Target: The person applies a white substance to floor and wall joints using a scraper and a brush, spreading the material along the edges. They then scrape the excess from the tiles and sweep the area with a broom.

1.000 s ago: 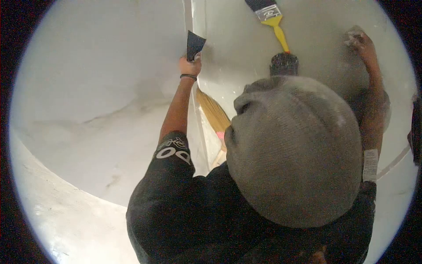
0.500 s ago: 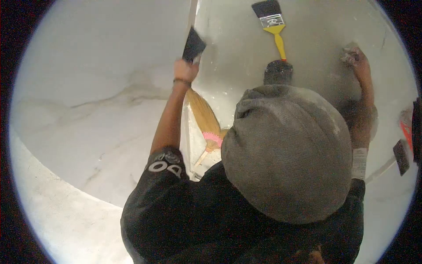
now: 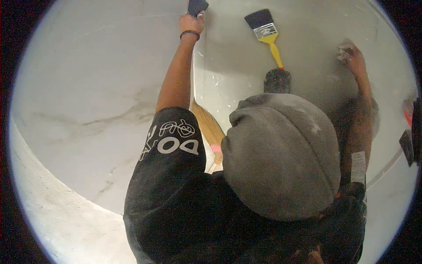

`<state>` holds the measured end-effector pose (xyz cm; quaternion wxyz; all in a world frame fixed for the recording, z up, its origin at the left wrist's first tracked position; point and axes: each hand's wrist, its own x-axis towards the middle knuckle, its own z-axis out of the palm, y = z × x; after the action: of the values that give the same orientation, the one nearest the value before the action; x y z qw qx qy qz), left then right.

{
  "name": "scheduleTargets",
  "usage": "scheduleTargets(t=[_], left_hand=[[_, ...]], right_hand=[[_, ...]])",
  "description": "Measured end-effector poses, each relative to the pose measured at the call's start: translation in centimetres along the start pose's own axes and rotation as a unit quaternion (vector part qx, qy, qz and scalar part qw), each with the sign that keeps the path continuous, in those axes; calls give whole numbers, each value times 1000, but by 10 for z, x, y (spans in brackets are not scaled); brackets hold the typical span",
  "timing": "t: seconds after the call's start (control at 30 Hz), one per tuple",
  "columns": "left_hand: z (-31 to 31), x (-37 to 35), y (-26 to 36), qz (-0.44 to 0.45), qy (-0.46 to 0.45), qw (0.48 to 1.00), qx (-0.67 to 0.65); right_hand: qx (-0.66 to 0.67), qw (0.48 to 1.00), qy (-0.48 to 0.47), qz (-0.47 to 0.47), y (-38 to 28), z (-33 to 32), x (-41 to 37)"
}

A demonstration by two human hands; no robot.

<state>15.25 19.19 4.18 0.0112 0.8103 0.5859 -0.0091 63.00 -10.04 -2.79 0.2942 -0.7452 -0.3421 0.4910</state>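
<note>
L hand (image 3: 192, 23) has its fingers clamped on a dark flat blade tool (image 3: 198, 6), which juts just past the fingertips & points up the view, away from the wrist; long axis approx in line w/ the forearm, far end cut off by the top edge. R hand (image 3: 356, 59), well apart, has bent fingers w/ whitish smears; can't tell if they're clamped on anything, the spot beneath being hard to make out. Btwn the two hands' fingers: paintbrush (image 3: 267, 37), black bristles up & slightly left, shiny metal band, smooth yellow handle slanting down to a rough-looking black cylinder (image 3: 278, 79). Below L fingers: straw broom (image 3: 206, 123), fibrous end up, pink binding, partly hidden by the grey cloth cap (image 3: 283, 154). Left of L fingers: smooth white veined slab (image 3: 96, 88)
</note>
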Motion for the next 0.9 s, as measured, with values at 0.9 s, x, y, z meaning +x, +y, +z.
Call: scheduleTargets(t=[0.9], left_hand=[[26, -68, 293, 213, -393, 782, -434]], right_hand=[[336, 913, -228, -37, 18, 26, 12]])
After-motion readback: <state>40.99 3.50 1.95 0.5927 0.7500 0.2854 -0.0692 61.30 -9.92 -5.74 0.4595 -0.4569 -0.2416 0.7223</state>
